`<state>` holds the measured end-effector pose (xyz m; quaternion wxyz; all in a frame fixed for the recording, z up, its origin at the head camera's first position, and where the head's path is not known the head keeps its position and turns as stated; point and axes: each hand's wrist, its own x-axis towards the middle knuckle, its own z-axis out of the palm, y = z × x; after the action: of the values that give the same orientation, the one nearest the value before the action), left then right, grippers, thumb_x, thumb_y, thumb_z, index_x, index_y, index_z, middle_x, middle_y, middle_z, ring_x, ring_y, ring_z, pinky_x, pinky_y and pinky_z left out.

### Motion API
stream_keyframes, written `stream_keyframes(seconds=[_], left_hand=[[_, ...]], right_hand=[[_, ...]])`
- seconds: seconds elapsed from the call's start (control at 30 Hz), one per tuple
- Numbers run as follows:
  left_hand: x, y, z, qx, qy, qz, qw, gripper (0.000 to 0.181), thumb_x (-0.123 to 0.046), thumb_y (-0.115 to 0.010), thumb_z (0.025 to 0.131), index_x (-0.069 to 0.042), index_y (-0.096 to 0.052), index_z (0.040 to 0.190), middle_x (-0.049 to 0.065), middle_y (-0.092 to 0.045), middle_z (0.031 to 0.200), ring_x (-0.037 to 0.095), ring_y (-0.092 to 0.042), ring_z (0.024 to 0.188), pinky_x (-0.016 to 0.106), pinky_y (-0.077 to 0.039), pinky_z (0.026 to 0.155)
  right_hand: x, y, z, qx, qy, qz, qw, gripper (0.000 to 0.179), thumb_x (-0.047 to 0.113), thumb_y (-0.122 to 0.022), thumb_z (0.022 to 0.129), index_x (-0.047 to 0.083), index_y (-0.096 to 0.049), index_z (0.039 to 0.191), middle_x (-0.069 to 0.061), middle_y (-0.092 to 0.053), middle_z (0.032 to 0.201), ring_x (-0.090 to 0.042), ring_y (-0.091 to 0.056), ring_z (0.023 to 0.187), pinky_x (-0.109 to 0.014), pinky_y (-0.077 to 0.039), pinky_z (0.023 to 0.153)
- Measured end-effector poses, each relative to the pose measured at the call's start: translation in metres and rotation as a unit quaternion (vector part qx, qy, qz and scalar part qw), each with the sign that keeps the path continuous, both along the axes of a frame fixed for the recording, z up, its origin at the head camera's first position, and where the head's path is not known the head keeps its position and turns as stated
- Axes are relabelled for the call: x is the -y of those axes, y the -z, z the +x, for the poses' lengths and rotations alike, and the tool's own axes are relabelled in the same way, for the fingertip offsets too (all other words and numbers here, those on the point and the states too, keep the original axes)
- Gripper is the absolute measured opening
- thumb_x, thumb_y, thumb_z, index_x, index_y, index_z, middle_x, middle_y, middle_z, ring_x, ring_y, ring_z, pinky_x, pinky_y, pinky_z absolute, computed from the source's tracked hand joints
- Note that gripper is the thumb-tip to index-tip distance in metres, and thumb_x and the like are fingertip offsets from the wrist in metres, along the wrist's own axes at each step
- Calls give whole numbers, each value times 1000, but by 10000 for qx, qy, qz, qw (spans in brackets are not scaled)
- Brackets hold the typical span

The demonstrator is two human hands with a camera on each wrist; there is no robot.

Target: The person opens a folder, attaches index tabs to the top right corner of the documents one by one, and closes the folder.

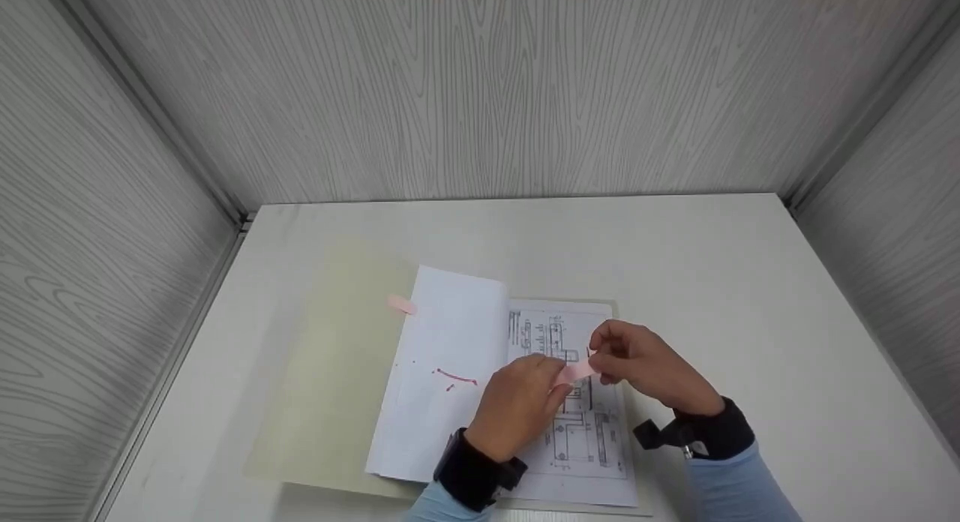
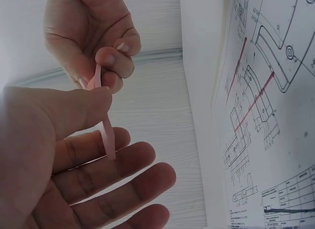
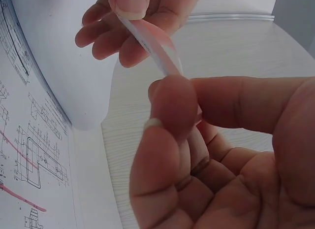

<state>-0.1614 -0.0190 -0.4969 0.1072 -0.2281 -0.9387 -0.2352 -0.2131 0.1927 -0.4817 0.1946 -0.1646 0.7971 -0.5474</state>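
Between both hands, a pink paper strip (image 1: 576, 371) is stretched above an opened folder. The left hand (image 1: 519, 402) pinches one end, its thumb pressed over the strip and the other fingers spread behind it. At the opposite end, the right hand (image 1: 654, 366) grips the strip between thumb and curled index finger. In the right wrist view the strip (image 3: 156, 48) looks thin, slightly bowed and seen nearly edge-on. Below the hands lies a page of printed technical drawings (image 1: 559, 486) with red pen lines on it, partly covered by the hands.
The folder's pale yellow cover (image 1: 322, 402) lies turned to the left. Over it, a turned white sheet (image 1: 457, 319) bears red marks, and a pink tab (image 1: 402, 304) sticks out from its edge. Wood-patterned panels (image 1: 480, 94) enclose the white table (image 1: 720, 267) at the back and sides.
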Motion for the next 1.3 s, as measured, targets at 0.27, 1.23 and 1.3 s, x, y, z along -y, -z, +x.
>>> stream_keyframes(seconds=[0.27, 1.23, 1.3], left_hand=[[1, 0, 0, -260, 66, 205, 9994, 18, -27, -69, 89, -13, -71, 100, -5, -64, 84, 8, -57, 73, 19, -47, 66], [1, -2, -3, -575, -92, 391, 9975, 21, -32, -62, 94, -14, -71, 99, -4, -66, 86, 9, -62, 77, 21, -52, 74], [0, -2, -3, -616, -54, 381, 9974, 22, -33, -61, 94, -13, -71, 98, -4, -65, 84, 9, -61, 75, 20, -52, 72]], right_hand=[[1, 1, 0, -107, 10, 43, 9999, 23, 14, -64, 92, -1, -56, 106, -11, -62, 79, -25, -61, 73, -45, -54, 71], [17, 5, 4, -1536, 248, 751, 9850, 14, 12, -68, 88, 12, -62, 101, 1, -63, 77, -18, -58, 64, -24, -48, 57], [19, 5, 4, -1425, 142, 762, 9868, 19, 22, -73, 86, 15, -63, 101, 2, -63, 78, -18, -57, 65, -25, -47, 57]])
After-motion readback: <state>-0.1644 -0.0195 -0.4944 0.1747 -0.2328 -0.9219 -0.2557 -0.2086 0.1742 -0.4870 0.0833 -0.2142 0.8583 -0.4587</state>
